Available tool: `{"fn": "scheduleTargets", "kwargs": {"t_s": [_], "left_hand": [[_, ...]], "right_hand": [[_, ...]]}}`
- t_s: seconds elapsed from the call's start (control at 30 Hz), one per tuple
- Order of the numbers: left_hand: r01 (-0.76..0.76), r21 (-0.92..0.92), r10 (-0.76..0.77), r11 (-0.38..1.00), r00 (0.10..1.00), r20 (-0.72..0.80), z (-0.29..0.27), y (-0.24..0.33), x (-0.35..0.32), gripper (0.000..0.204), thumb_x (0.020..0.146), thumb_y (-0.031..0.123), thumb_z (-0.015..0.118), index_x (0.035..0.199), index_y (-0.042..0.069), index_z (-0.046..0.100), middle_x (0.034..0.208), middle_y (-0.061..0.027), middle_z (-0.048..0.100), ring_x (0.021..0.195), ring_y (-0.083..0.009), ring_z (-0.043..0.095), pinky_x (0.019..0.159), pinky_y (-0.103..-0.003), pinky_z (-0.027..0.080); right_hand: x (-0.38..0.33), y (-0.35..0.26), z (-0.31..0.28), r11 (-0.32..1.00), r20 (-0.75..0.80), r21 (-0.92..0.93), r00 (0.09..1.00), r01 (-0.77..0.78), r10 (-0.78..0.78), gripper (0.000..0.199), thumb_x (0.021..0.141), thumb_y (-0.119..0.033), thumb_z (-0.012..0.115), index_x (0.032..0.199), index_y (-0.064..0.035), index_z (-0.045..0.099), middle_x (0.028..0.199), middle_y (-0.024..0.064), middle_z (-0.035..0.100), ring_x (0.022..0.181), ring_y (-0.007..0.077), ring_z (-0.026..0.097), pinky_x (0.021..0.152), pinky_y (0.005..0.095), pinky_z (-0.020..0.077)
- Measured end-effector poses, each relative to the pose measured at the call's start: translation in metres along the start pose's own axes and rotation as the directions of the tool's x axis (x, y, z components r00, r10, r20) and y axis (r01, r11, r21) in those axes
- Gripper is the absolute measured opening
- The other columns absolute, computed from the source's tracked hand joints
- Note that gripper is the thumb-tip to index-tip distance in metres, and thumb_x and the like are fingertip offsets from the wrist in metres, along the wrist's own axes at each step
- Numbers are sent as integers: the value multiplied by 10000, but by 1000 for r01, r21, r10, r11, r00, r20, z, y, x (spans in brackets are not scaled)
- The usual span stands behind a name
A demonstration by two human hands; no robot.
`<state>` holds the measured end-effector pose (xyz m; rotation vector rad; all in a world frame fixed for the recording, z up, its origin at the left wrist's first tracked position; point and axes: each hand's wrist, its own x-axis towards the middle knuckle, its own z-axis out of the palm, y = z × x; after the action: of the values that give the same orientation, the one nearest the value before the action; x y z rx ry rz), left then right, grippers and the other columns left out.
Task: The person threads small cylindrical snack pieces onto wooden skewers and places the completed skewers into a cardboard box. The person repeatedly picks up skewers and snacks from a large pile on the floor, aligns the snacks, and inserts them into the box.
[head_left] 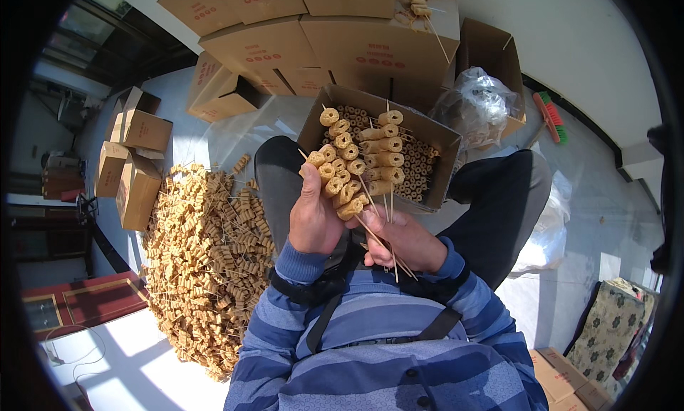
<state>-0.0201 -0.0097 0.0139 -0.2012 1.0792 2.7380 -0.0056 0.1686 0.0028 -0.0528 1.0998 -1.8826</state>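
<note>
Several loaded skewers (356, 162) gripped in both hands, left hand (313, 219), right hand (402, 236); threading underway, we judge; next piece from box (445, 137) at 12 o'clock.

I sit in a small packing workroom: stacked cardboard cartons (313, 40) around me, a big heap of finished skewers (203, 261) on the floor.

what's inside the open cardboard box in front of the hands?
The open cardboard box holds small tan ring-shaped pieces, packed close with holes facing up. The skewers held by the left hand and right hand cover its middle; the bottom is hidden.
</note>
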Motion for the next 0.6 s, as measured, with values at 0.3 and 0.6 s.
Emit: {"fn": "scheduleTargets", "kwargs": {"t_s": [0.3,0.6], "left_hand": [[-134,-81,122,988,982,-144,-19,12,5,448,1100,442,415,1278,54,550,1075,-99,649,991,-233,637,840,-385,556],[-157,-100,152,983,987,-60,-28,22,6,475,1109,401,399,1367,21,518,1197,-136,649,1091,-245,647,936,-403,557]], "right_hand": [[-4,-3,-3,993,-79,-110,996,38,-47,538,1109,-487,355,1325,-18,509,761,52,641,648,115,641,687,253,535],[-8,0,4,947,-146,-318,989,-37,-10,441,1134,-349,348,1369,-20,525,655,18,609,556,86,603,568,209,497]]}}
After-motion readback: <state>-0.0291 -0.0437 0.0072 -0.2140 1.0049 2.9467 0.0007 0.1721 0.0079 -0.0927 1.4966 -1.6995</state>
